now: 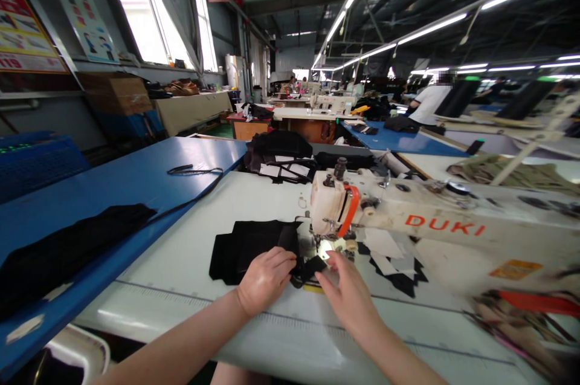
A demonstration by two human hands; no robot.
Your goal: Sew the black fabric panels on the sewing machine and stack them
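A black fabric piece with notched corners lies flat on the pale sewing table, left of the sewing machine's needle area. My left hand is closed on its right edge, fingers curled over a folded part. Just right of those fingers is a small black fabric patch, in front of the presser foot. My right hand has its thumb and index finger at the patch's right corner and appears to pinch it. The white sewing machine lights the spot beneath its needle. What lies under my left fingers is hidden.
White and black cut pieces lie under the machine arm. More black fabric is piled behind the table. A blue table at left carries black cloth and a strap. A person in white stands farther back.
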